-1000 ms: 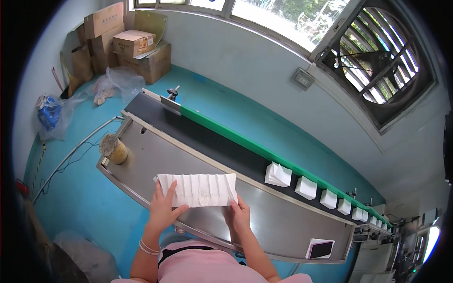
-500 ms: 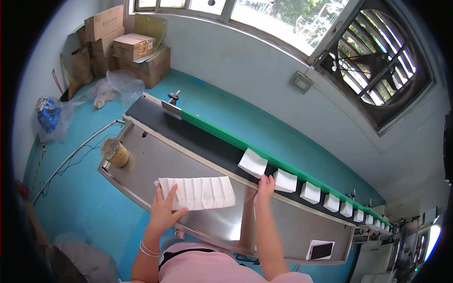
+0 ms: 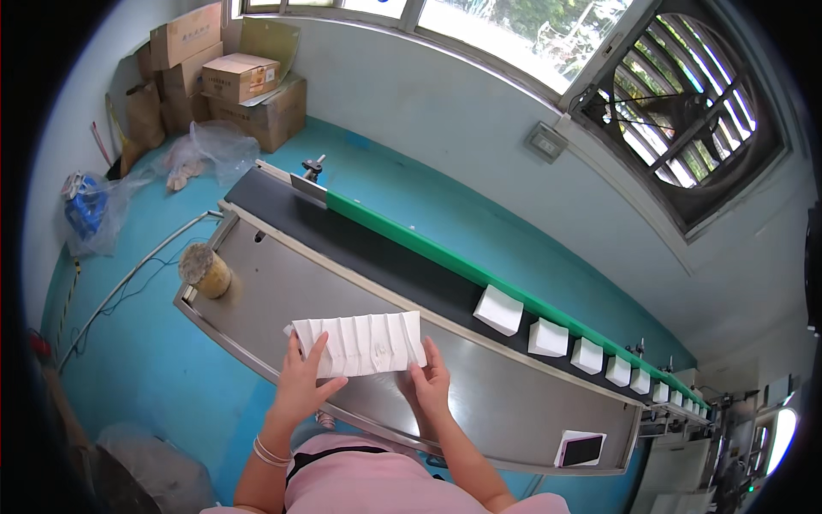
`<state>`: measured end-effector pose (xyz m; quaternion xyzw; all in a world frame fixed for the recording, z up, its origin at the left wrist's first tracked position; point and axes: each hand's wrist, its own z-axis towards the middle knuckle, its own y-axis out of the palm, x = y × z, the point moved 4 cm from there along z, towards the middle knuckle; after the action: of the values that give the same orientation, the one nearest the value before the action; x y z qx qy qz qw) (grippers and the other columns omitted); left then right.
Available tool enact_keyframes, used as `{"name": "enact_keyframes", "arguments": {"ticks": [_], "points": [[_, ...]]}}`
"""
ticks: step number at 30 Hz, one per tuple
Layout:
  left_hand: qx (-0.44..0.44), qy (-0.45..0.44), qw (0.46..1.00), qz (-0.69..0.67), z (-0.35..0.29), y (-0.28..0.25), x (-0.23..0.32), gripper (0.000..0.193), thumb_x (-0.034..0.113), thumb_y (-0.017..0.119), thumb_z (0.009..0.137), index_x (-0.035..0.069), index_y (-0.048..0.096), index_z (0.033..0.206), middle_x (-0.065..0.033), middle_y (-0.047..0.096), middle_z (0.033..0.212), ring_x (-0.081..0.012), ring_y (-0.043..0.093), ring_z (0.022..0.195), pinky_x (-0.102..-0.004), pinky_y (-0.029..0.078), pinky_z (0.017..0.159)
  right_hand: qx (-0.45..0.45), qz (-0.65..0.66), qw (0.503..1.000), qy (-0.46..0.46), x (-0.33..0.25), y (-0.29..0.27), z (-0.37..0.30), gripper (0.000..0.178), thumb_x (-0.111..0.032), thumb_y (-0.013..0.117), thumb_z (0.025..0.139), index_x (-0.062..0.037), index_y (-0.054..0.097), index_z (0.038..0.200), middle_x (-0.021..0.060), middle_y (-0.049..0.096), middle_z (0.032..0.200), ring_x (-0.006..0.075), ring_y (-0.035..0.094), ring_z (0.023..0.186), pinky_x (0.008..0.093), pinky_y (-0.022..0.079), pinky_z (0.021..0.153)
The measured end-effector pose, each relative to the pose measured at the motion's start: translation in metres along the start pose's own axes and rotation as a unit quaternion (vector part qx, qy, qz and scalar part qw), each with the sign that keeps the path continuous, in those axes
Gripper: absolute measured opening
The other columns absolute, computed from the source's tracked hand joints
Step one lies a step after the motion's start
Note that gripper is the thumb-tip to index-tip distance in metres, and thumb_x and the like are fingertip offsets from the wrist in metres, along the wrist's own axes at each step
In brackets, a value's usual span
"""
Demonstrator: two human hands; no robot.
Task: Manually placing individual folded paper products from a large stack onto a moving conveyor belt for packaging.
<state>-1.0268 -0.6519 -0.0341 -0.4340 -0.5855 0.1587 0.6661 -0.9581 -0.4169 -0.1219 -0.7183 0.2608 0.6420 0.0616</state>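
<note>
A row of white paper packs point(image 3: 364, 344), pressed side by side with ridged seams, is held over the near part of the steel table point(image 3: 514, 403). My left hand point(image 3: 306, 377) grips its left end, thumb along the near edge and fingers on top. At the opposite end my right hand point(image 3: 432, 381) takes hold, fingers on the end face and thumb at the near corner. Past the table's far edge, a black conveyor belt point(image 3: 377, 257) carries single white packs in a line; the closest pack point(image 3: 499, 310) lies against the green side rail point(image 3: 411, 248).
A stained yellowish cylinder point(image 3: 205, 271) stands on the table's left end. A phone point(image 3: 581, 451) lies on a white pad at the right end. Cardboard boxes point(image 3: 257, 116) and plastic bags are on the floor at the far left. A wall fan point(image 3: 676, 103) is at upper right.
My right hand has moved back from beside a pack on the belt to the row's right end. The packs on the belt have shifted right. My left hand still holds the row.
</note>
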Motion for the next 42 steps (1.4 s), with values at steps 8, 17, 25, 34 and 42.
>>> {"name": "enact_keyframes", "arguments": {"ticks": [8,17,25,34,42], "points": [[-0.028,-0.011,0.999,-0.014,-0.010,-0.012,0.024,0.078,0.035,0.073,0.073,0.013,0.036,0.139,-0.0291,0.019,0.143,-0.0456,0.030,0.128,-0.0453,0.031,0.104,0.081,0.033,0.992,-0.089,-0.019,-0.048,0.059,0.040,0.004,0.051,0.084,0.0005,0.045,0.123,0.0129,0.054,0.118,0.0224,0.054,0.108,0.0333,0.041,0.098],[0.027,0.011,0.999,0.035,-0.011,-0.001,0.016,0.084,0.039,0.076,0.067,0.016,0.038,0.138,-0.0263,0.006,0.147,-0.0466,0.017,0.132,-0.0521,0.029,0.103,0.169,0.096,0.981,-0.016,-0.004,-0.038,0.021,0.052,-0.011,0.057,0.089,0.0032,0.034,0.134,0.0105,0.048,0.127,0.0167,0.051,0.110,0.0267,0.043,0.088],[-0.052,0.130,0.964,0.226,0.001,0.049,0.067,0.087,0.044,0.080,0.059,0.043,0.037,0.135,-0.0155,0.006,0.150,-0.0422,0.006,0.137,-0.0762,0.024,0.087,-0.021,0.051,0.995,0.078,0.012,0.011,-0.009,0.056,-0.008,0.058,0.087,-0.0021,0.037,0.138,0.0092,0.059,0.117,0.0112,0.049,0.110,0.0257,0.040,0.092],[-0.013,0.132,0.958,0.256,0.003,0.061,0.068,0.076,0.035,0.079,0.062,0.044,0.044,0.129,-0.0123,0.017,0.148,-0.0405,0.014,0.135,-0.0758,0.028,0.084,0.017,-0.172,0.977,-0.127,-0.003,0.000,0.006,0.052,0.001,0.053,0.081,-0.0015,0.039,0.131,0.0123,0.051,0.122,0.0202,0.052,0.110,0.0299,0.040,0.094],[0.009,0.126,0.965,0.232,0.006,0.055,0.071,0.063,0.022,0.073,0.070,0.042,0.049,0.125,-0.0118,0.024,0.145,-0.0388,0.019,0.134,-0.0748,0.027,0.085,0.265,0.038,0.962,-0.050,-0.036,-0.082,0.104,0.042,-0.013,0.056,0.089,-0.0016,0.043,0.127,0.0097,0.055,0.113,0.0185,0.055,0.099,0.0310,0.046,0.084]]}}
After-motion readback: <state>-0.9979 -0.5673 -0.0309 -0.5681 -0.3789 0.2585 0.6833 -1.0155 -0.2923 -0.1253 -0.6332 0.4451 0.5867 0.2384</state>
